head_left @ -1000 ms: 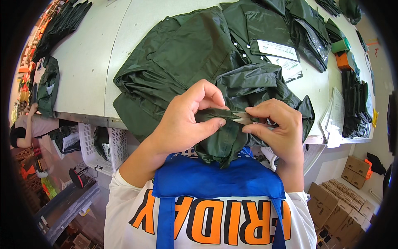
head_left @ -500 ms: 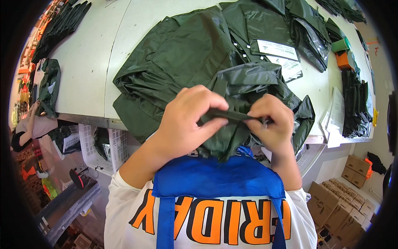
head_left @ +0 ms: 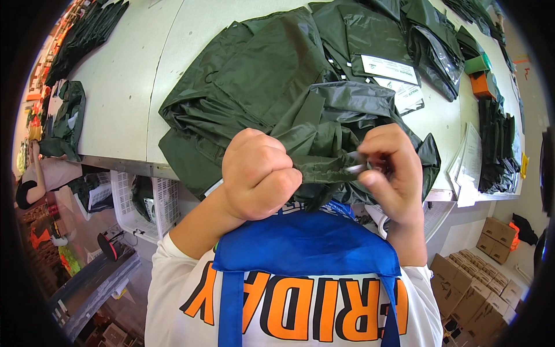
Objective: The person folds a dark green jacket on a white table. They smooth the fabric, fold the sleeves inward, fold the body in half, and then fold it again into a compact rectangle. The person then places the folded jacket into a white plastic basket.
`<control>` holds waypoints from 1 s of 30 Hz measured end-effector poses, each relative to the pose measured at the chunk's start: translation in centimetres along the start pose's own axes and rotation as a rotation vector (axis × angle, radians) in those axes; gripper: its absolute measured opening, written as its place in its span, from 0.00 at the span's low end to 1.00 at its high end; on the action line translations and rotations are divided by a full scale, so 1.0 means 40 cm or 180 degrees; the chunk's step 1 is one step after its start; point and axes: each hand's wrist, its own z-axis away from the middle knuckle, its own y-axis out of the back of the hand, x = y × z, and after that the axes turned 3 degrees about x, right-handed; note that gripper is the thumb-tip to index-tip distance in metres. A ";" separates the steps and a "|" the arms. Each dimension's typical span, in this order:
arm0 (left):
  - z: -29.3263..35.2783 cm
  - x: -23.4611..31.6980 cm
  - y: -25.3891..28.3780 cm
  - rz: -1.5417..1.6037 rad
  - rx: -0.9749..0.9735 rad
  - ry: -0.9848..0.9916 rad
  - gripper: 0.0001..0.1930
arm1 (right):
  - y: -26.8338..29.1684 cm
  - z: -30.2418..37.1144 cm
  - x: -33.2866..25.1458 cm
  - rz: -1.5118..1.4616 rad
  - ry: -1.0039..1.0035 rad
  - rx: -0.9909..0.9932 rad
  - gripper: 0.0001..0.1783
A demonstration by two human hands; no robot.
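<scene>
A dark green waterproof jacket [head_left: 254, 75] lies bunched over the table's front edge. My left hand [head_left: 254, 173] is closed in a fist on a narrow folded edge of it, which runs stretched toward my right hand. My right hand [head_left: 396, 170] is curled at the other end of that edge. Between its thumb and fingers shows a small shiny metal tool [head_left: 356, 169], its tip against the green cloth. Most of the tool is hidden in the hand, so its kind is unclear.
Behind the jacket lie folded green garments with white printed cards [head_left: 388, 68]. Dark garments are stacked at the right [head_left: 496, 144] and far left [head_left: 87, 40]. A white plastic crate [head_left: 167, 202] stands below the table edge. Another person's arm [head_left: 39, 173] reaches in at the left. Cardboard boxes [head_left: 451, 283] stand lower right.
My left hand has turned from a finger-and-thumb pinch to a fist on the cloth. My right hand has shifted slightly right, and the metal tool now shows. The stretched edge has widened.
</scene>
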 end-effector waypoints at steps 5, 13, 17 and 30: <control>0.002 0.009 0.002 0.0157 -0.0086 0.0509 0.19 | -0.023 -0.001 -0.050 0.0560 -0.0074 -0.0118 0.19; -0.042 0.007 0.003 0.0539 -0.0553 0.1831 0.17 | -0.034 -0.015 0.010 -0.0362 -0.0895 -0.0249 0.27; -0.063 -0.017 0.028 0.0519 -0.1535 0.2016 0.28 | -0.004 -0.023 0.049 -0.0287 -0.0995 0.0131 0.15; -0.087 -0.048 -0.004 0.0177 -0.0667 0.2435 0.19 | -0.044 -0.057 0.017 -0.0870 -0.1200 0.0137 0.06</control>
